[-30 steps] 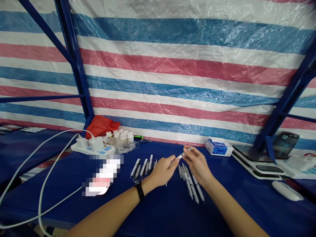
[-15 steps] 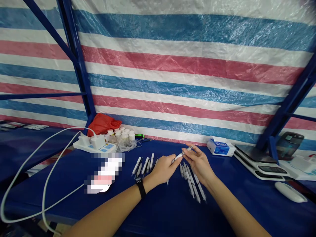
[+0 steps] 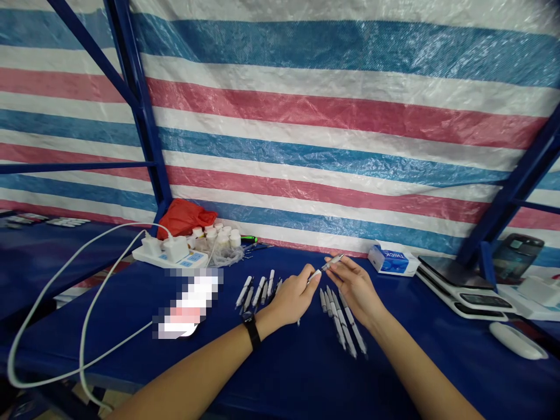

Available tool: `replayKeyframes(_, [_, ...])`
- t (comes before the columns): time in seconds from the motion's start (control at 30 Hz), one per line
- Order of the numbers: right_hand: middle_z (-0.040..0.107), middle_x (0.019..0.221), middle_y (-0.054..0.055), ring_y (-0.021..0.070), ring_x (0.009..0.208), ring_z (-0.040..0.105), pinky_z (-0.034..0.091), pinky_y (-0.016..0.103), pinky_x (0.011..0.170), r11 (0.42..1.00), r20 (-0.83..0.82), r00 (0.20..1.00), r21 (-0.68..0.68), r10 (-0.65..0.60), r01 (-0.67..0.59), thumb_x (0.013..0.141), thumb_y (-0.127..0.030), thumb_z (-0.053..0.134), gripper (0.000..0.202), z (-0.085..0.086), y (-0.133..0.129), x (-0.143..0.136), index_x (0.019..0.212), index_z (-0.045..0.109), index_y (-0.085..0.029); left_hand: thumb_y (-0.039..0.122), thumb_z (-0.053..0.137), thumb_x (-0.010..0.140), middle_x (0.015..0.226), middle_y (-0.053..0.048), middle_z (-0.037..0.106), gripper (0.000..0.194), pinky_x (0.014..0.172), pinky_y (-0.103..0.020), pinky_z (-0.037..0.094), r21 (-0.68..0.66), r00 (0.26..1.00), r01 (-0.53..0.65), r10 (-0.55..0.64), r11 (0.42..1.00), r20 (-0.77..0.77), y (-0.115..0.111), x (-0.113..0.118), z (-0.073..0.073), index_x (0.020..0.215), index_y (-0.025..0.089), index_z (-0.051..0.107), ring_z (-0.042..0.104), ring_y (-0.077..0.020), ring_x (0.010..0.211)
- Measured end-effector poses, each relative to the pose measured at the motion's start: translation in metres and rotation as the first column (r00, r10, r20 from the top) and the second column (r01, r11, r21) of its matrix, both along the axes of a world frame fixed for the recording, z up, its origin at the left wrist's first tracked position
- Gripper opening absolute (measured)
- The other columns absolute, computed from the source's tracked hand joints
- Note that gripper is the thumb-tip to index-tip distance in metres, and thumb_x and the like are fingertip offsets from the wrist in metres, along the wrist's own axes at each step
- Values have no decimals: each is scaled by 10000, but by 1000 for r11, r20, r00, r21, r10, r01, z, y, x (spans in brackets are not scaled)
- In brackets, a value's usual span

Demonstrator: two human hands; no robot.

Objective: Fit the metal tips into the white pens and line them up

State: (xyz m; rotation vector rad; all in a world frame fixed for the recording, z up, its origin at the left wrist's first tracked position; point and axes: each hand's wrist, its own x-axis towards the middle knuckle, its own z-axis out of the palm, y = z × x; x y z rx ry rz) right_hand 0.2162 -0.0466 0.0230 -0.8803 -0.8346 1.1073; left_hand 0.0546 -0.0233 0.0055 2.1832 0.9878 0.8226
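My left hand (image 3: 292, 298) is closed round the white barrel (image 3: 314, 276) of a pen. In the fingertips of my right hand (image 3: 355, 286) is the pen's pale front section (image 3: 335, 262), pointing up and to the right. A thin dark stretch shows between the two parts; whether they still join there I cannot tell. Under my right hand lies a group of white and grey pens (image 3: 343, 324), roughly side by side. Left of my left hand is another group of pens or pen parts (image 3: 259, 291), partly hidden by that hand.
At the left stand a power strip (image 3: 170, 256) with white cables, a lit phone-like device (image 3: 188, 309), white-capped bottles (image 3: 223, 238) and a red bag (image 3: 186, 219). To the right are a blue-and-white box (image 3: 392, 261), a scale (image 3: 464, 289) and a white mouse-shaped object (image 3: 517, 340).
The pen's front section has moved away from the barrel, up and to the right in my right hand, and a dark stretch now shows between them. The view has shifted slightly.
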Motion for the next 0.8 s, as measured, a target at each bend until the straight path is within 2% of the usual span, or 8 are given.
replayKeyframes(0.13, [770, 912, 37, 183, 842, 711, 576, 328, 862, 999, -27, 999, 32, -30, 31, 520, -317, 949, 386, 2, 1, 2, 840, 762, -210, 394, 282, 1052, 536, 85, 366, 246, 568, -272, 259, 28, 1000, 18, -17, 999, -18, -1, -1, 0, 1006, 245, 472, 439, -166, 495])
replayKeyframes(0.27, [758, 878, -3, 137, 710, 690, 601, 300, 774, 970, -147, 964, 63, -223, 234, 529, -278, 942, 330, 5, 4, 10, 749, 702, -227, 355, 272, 1047, 540, 79, 376, 284, 563, -275, 274, 73, 999, 11, -9, 997, -31, 1, -4, 3, 1176, 236, 495, 452, -175, 497])
replayKeyframes(0.37, [738, 805, -35, 112, 662, 672, 609, 264, 726, 934, -229, 910, 7, -346, 357, 544, -224, 927, 322, 11, 6, 17, 701, 646, -232, 330, 274, 1044, 546, 69, 407, 313, 568, -277, 287, 134, 998, 17, -9, 991, -66, 3, -8, 6, 1229, 233, 506, 484, -181, 514])
replayKeyframes(0.5, [669, 647, -33, 138, 669, 687, 617, 261, 708, 938, -196, 918, -95, -345, 333, 607, -241, 892, 292, 11, 7, 21, 700, 616, -226, 313, 295, 1044, 594, 43, 498, 285, 569, -274, 302, 165, 987, 2, 25, 986, -162, 7, -12, 8, 1187, 236, 530, 550, -194, 568])
replayKeyframes(0.63, [649, 619, -19, 183, 712, 706, 625, 318, 746, 943, -169, 929, -118, -329, 312, 641, -294, 873, 264, 4, 8, 22, 711, 625, -239, 295, 325, 1041, 624, 29, 539, 250, 572, -275, 289, 203, 964, -54, 104, 978, -244, 13, -15, 9, 1158, 240, 540, 593, -204, 618])
replayKeyframes(0.73, [682, 693, 1, 210, 815, 717, 610, 360, 851, 962, -121, 956, -89, -268, 259, 637, -351, 885, 269, 0, 7, 21, 696, 642, -249, 273, 319, 1040, 594, 34, 516, 256, 569, -279, 274, 199, 960, -88, 136, 976, -244, 14, -16, 10, 1179, 231, 530, 580, -203, 592])
replayKeyframes(0.8, [729, 814, 20, 219, 881, 714, 592, 377, 896, 984, -44, 984, -54, -173, 171, 617, -409, 900, 300, -1, 6, 17, 700, 662, -247, 276, 311, 1044, 576, 38, 501, 267, 560, -280, 264, 177, 960, -86, 129, 981, -249, 12, -15, 10, 1199, 227, 522, 564, -204, 566])
